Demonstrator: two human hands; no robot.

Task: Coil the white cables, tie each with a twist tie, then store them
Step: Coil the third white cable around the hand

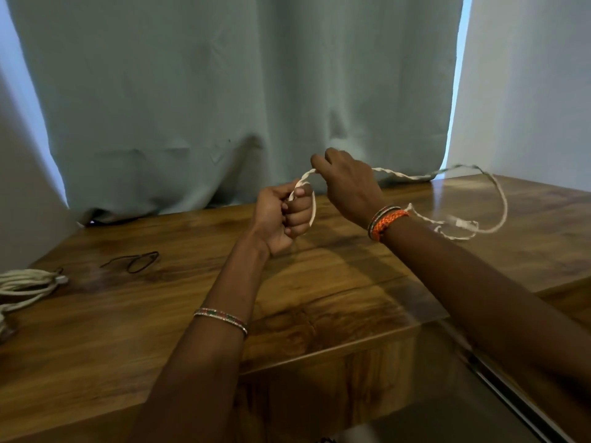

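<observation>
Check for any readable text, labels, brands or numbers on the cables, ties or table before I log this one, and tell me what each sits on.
None: no readable text shows anywhere in the head view.
White cable held in both hands: no print visible.
Cable connector: motion-blurred, any marking is unreadable.
Coiled white cables at the left edge: no label seen.
Dark twist ties on the wooden table: bare.

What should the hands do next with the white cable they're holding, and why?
Probably bring the right hand back to lay another loop into the left hand. Only one loop of the white cable hangs from the left fist, and a long slack tail trails over the table on the right.
</observation>
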